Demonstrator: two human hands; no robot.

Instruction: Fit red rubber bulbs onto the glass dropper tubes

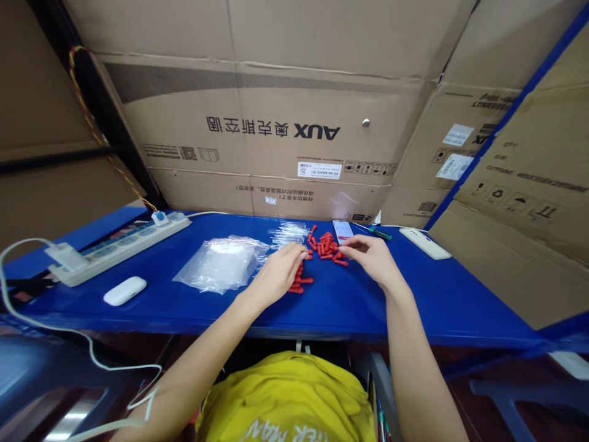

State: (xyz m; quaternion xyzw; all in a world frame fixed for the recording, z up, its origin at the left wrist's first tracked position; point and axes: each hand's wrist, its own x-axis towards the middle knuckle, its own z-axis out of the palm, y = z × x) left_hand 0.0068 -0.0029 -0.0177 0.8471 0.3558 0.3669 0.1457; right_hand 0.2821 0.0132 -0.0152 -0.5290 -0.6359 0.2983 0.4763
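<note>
Several small red plastic pieces (pixel 326 245) lie in a loose heap on the blue table (pixel 350 301). More of them sit in a short row (pixel 300 283) just under my left hand (pixel 278 273), which rests on the table with its fingers curled and pinched together beside the heap. On the other side of the heap my right hand (pixel 373 256) is pinched with its fingertips at the red pieces. What either pinch holds is too small to make out. A bundle of thin clear tubes (pixel 288 232) lies just behind my left hand.
A pile of clear plastic bags (pixel 221 264) lies left of my hands. A white power strip (pixel 120 244), a white earbud case (pixel 124 290), a phone (pixel 343 230), a green screwdriver (pixel 379 232) and a white remote (pixel 424 243) also sit on the table. Cardboard boxes (pixel 285 129) wall the back and right.
</note>
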